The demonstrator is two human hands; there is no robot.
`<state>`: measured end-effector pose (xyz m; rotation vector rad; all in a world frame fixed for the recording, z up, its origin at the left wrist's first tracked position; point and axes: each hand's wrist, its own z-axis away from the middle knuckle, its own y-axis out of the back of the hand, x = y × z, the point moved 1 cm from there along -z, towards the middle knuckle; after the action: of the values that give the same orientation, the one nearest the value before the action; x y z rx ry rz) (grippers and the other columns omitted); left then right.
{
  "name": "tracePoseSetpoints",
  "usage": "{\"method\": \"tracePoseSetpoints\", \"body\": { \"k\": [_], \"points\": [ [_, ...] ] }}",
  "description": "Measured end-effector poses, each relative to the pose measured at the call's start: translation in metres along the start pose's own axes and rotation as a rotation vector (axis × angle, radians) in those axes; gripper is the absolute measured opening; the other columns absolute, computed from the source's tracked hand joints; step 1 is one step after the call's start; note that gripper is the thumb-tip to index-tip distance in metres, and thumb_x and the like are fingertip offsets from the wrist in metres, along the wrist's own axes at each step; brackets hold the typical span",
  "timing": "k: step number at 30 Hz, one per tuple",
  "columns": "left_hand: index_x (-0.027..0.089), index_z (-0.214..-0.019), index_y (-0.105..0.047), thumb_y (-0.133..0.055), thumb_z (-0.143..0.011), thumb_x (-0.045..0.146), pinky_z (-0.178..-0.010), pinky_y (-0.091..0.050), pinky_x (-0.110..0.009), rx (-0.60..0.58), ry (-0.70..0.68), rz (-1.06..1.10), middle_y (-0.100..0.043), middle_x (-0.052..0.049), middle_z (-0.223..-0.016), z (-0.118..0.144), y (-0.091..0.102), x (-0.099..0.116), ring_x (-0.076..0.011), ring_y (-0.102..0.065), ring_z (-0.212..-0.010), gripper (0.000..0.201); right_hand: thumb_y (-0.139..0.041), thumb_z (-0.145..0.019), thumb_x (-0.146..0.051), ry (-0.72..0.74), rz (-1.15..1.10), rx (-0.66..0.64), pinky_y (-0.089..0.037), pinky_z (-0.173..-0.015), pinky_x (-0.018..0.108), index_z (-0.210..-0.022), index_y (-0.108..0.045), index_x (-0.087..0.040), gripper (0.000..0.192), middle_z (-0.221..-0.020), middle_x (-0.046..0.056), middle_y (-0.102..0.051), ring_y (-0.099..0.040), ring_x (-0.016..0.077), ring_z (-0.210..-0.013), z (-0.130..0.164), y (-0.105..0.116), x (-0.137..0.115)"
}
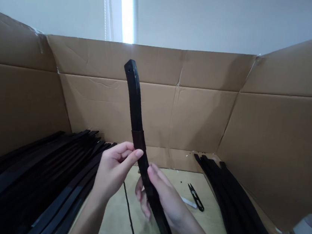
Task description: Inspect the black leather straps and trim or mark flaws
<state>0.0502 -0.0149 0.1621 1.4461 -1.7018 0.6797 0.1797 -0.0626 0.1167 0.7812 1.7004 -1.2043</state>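
Head view: a black strap (137, 130) is held up in the middle by the left hand (113, 172) and right hand (163, 196), both pinched on it. Strap piles (39, 178) are laid at each side, and small snips (196, 197) behind, before the cardboard wall (201, 114)

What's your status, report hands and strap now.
Left hand and right hand both grip the black strap, its tip raised, loop at left fingertips. Strap piles either side; thread snips on table, clear of hands.
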Motion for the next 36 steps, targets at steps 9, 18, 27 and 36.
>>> {"method": "tracePoseSetpoints", "body": {
  "k": [9, 18, 27, 36],
  "points": [
    [0.014, -0.085, -0.067, -0.053, -0.092, 0.028, -0.054, -0.038, -0.020, -0.062, -0.199, -0.464, -0.062, -0.001, -0.068, 0.000, 0.009, 0.006, -0.0114, -0.053, -0.058, 0.022, -0.034, -0.101, -0.052, 0.250, 0.633, 0.302, -0.035, -0.044, 0.020, -0.072, -0.044, -0.020, 0.044, -0.061, -0.004, -0.050, -0.046, 0.0078, -0.044, 0.004, 0.010, -0.011],
    [0.015, -0.100, -0.068, -0.046, -0.095, 0.030, -0.047, -0.031, -0.021, -0.126, -0.144, -0.395, -0.049, 0.002, -0.060, -0.001, 0.008, 0.002, -0.0113, -0.041, -0.053, 0.027, -0.035, -0.101, -0.050, 0.254, 0.630, 0.305, -0.033, -0.042, 0.020, -0.069, -0.043, -0.020, 0.044, -0.056, -0.005, -0.048, -0.043, 0.0074, -0.042, 0.007, 0.008, -0.014],
    [0.011, -0.084, -0.064, -0.050, -0.093, 0.041, -0.044, -0.017, -0.022, -0.310, 0.042, 0.024, -0.027, 0.006, -0.055, -0.005, 0.014, -0.003, -0.0076, -0.022, -0.049, 0.035, -0.046, -0.093, -0.059, 0.055, 0.103, 0.077, -0.028, -0.028, 0.015, -0.080, -0.047, -0.019, 0.043, -0.048, -0.006, -0.051, -0.039, 0.0059, -0.028, 0.002, 0.007, -0.005],
    [0.014, -0.105, -0.064, -0.063, -0.084, 0.047, -0.043, -0.015, -0.020, -0.351, 0.155, 0.305, -0.029, 0.008, -0.055, -0.005, 0.010, -0.013, -0.0054, -0.019, -0.046, 0.039, -0.048, -0.091, -0.061, -0.111, -0.129, -0.232, -0.034, -0.028, 0.016, -0.082, -0.053, -0.017, 0.045, -0.042, -0.005, -0.051, -0.041, 0.0079, -0.026, 0.004, 0.009, -0.003]
  ]
}}
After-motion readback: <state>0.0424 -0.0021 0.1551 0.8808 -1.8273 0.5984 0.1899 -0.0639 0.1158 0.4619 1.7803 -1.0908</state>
